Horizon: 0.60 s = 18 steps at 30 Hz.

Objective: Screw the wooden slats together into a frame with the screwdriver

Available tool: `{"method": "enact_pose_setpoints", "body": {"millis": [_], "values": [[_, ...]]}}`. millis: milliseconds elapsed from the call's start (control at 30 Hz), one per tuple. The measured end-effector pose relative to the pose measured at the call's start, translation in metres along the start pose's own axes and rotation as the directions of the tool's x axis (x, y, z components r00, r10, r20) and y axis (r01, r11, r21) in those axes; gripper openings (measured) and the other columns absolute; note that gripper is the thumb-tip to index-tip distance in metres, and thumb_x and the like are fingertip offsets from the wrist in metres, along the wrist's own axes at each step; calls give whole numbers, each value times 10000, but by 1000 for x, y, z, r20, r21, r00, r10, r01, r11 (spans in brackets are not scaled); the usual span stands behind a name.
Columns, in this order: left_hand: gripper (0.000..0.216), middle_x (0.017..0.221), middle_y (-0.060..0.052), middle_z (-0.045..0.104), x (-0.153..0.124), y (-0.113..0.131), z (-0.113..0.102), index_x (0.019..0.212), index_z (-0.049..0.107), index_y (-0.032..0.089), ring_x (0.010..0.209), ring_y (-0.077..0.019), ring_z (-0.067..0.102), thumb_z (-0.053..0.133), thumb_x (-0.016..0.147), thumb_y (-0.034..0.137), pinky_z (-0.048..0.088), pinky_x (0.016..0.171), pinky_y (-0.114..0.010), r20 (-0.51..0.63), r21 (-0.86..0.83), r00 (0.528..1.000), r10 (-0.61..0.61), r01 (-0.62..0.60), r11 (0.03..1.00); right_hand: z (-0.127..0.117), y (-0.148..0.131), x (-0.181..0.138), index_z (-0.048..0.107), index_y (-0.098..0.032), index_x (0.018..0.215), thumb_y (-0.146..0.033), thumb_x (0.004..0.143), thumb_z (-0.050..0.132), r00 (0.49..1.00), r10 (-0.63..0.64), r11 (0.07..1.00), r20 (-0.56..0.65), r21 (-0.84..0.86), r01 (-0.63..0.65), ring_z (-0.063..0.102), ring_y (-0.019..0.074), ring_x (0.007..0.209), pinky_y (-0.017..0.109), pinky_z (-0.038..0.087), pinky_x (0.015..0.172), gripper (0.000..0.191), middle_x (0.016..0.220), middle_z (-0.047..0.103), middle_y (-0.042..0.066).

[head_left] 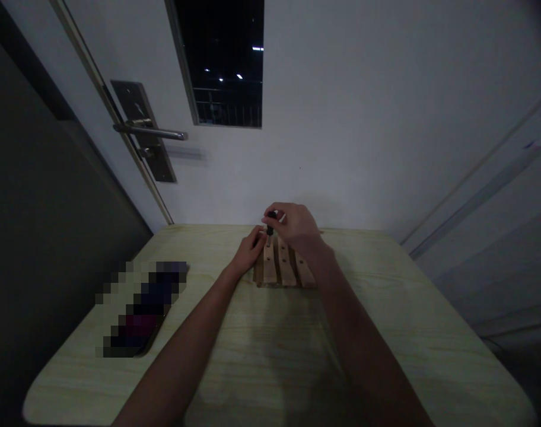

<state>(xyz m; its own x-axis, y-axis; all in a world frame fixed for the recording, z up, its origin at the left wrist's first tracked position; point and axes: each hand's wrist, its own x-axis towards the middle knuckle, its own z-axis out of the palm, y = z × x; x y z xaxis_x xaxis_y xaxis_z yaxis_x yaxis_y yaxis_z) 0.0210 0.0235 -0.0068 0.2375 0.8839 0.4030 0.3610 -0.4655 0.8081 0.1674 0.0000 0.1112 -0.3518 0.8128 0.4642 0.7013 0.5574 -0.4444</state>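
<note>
A wooden board (286, 273) with several raised strips, each with small dark holes, lies near the far edge of the table. My right hand (295, 222) pinches the black handle of a short screwdriver (270, 229) between thumb and fingers. The screwdriver stands nearly upright, its metal shaft pointing down at the leftmost strip; whether a screw sits under the tip is too small to tell. Against the board's far left side, my left hand (249, 250) is closed with its fingers bent around the edge. My right wrist hides the board's far right part.
The light wood-grain table (235, 367) reaches up to a white door (341, 118) with a metal handle (155, 131) and a dark window (226, 65). A phone-like dark device (150, 314), partly pixelated, lies at the table's left.
</note>
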Motion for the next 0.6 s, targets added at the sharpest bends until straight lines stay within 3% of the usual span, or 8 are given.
{"method": "enact_pose_setpoints", "body": {"millis": [133,267,500,600], "values": [[285,828,-5,632,1,2,0,1042,503,177,737,-149,567,394,887,389,422,710,-250,6,0,1000,-26,26,1000,4,1,-3,637,-145,1084,-312,905,436,999,0,1000,-38,-14,-1,608,182,922,329,427,849,317,1028,673,112],[282,799,-6,631,1,2,0,1032,500,174,735,-153,569,390,889,390,420,702,-249,21,-5,999,-26,26,1000,3,1,-6,607,-120,1148,-283,916,385,999,-4,1000,-42,-30,3,595,202,970,357,408,890,360,1075,657,134],[324,817,-20,633,0,0,0,1096,491,176,771,-176,582,378,894,402,427,730,-275,14,-7,1000,-5,5,1000,-4,-8,-5,629,-210,1072,-254,893,411,998,-62,998,28,35,61,606,125,731,256,439,699,286,919,690,24],[327,837,-26,637,0,1,-1,1101,490,172,792,-180,584,383,891,398,428,746,-280,19,-21,1000,0,0,1000,-2,-8,-3,651,-220,970,-268,877,453,998,-59,995,5,76,58,597,119,698,245,421,672,224,852,686,8]]}}
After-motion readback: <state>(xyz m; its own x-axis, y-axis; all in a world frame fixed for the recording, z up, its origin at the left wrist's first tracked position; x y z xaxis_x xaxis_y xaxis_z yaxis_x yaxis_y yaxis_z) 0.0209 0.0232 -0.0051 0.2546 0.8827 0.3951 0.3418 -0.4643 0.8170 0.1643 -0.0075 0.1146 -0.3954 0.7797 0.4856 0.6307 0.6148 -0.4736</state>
